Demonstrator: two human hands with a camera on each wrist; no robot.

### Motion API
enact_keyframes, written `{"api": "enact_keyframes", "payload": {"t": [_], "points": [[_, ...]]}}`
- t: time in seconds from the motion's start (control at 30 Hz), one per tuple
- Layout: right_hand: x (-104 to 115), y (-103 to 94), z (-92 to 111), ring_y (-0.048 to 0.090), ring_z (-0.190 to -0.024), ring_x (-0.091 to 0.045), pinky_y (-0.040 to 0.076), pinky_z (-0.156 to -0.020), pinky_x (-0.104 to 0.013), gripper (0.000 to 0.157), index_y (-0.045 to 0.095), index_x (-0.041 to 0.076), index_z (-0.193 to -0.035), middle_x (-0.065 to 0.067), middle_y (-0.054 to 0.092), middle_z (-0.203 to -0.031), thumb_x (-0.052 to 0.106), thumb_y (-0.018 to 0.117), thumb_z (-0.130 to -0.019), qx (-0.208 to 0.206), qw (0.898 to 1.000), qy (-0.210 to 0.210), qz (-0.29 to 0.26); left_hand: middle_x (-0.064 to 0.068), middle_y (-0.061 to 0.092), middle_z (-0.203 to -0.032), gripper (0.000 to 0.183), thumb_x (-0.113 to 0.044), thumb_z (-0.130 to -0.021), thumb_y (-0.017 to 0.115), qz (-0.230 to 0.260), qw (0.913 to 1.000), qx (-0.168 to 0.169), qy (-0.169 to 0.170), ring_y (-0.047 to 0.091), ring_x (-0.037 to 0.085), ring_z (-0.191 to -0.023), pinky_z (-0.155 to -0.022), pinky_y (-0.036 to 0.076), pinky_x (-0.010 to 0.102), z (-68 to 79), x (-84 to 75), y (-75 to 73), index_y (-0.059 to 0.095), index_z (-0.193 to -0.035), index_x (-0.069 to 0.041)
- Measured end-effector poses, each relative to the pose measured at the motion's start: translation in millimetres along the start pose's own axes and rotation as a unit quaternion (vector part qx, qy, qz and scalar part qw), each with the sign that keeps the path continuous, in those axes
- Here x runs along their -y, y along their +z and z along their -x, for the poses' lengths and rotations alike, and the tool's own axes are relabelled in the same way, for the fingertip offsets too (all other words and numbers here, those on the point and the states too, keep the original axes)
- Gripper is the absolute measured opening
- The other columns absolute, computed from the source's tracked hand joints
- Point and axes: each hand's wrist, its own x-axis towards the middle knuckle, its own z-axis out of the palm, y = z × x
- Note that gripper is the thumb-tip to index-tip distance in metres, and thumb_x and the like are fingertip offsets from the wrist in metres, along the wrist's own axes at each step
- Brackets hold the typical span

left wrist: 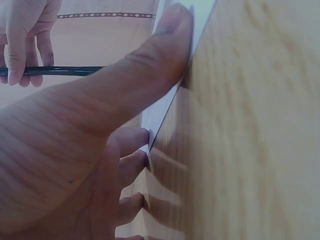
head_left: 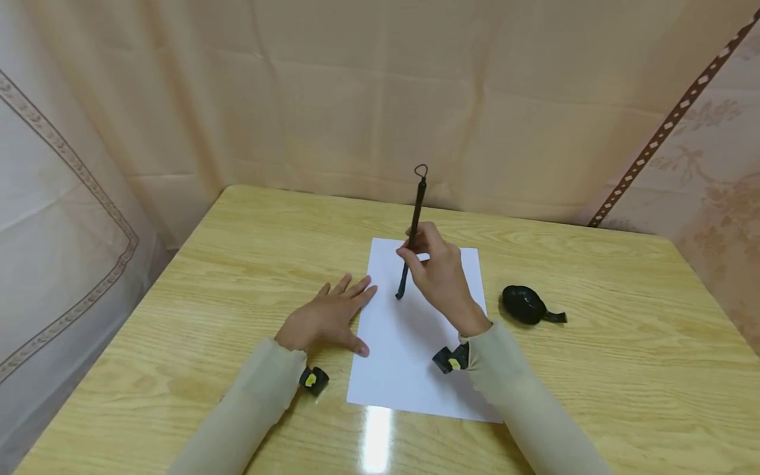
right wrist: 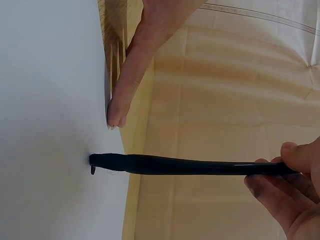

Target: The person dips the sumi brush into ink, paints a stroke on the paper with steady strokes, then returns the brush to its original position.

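My right hand pinches a dark brush between thumb and fingers, partway up its handle. The brush stands nearly upright, a loop at its top end. In the right wrist view its black bristles are right at the white paper, bent at the tip. Spread out flat, my left hand has its thumb and fingertips on the left edge of the sheet. The left wrist view shows the left thumb along that edge. No marks show on the visible paper.
A small black dish with a short handle sits on the wooden table, right of the paper. Beige curtains hang behind the table, and patterned cloth hangs at the right. Each wrist bears a black strap with a yellow patch.
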Motion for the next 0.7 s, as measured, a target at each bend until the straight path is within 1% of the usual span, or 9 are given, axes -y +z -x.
{"api": "enact_keyframes", "payload": {"t": [0.13, 0.7], "points": [[-1.6, -1.4, 1.0, 0.071, -0.077, -0.023, 0.057, -0.057, -0.028, 0.024, 0.053, -0.002, -0.107, -0.014, 0.069, -0.088, 0.003, 0.067, -0.087, -0.002, 1.0, -0.001, 0.003, -0.001, 0.002, -0.162, 0.111, -0.05, -0.071, 0.078, 0.002, 1.0, -0.001, 0.005, -0.006, 0.031, -0.148, -0.116, 0.004, 0.059, 0.1, 0.1, -1.0, 0.013, -0.155, -0.019], [-4.9, -4.8, 1.3, 0.071, -0.078, -0.023, 0.057, -0.058, -0.029, 0.024, 0.054, -0.002, -0.106, -0.014, 0.068, -0.09, 0.005, 0.067, -0.088, -0.01, 1.0, -0.001, 0.003, -0.001, -0.001, -0.162, 0.112, -0.051, -0.07, 0.077, 0.0, 1.0, 0.006, 0.001, -0.007, 0.031, -0.148, -0.116, 0.003, 0.059, -0.9, -0.3, -1.0, 0.011, -0.155, -0.019]]}}
